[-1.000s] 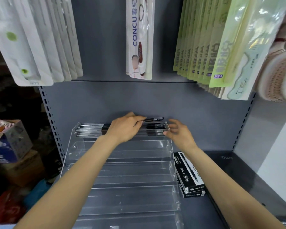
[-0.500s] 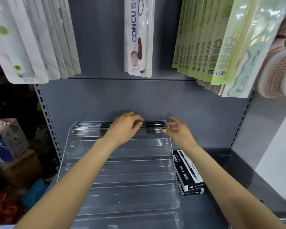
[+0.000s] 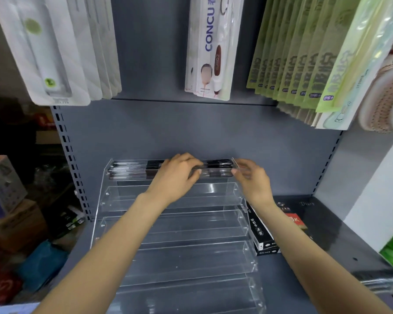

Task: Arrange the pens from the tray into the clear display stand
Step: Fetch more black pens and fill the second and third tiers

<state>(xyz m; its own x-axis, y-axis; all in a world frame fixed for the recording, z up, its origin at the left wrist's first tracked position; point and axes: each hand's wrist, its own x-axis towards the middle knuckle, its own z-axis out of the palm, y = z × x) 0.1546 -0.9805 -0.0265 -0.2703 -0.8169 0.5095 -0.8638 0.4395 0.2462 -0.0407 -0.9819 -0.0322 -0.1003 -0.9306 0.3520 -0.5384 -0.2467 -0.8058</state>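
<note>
- Pens [image 3: 132, 169]: black-and-clear, lying lengthwise in a row in the top tier of the stand [image 3: 173, 223], against the back panel.
- Stand: clear acrylic, stepped tiers descending toward the viewer; lower tiers hold nothing visible.
- Shelf [image 3: 315, 257]: grey metal, carrying the stand; grey back panel with slotted uprights at both sides.
- Boxes [image 3: 262, 234]: two black pen boxes, stacked, just right of the stand.
- Packs [image 3: 210, 48]: hanging goods above, white at left, one marked CONCU at centre, green at right.
- Left hand [image 3: 177, 175]: palm down over the top tier, fingers curled on the pens; whether it grips one, cannot tell.
- Right hand [image 3: 252, 177]: at the tier's right end, fingers loosely bent, touching the stand's edge, holding nothing.
</note>
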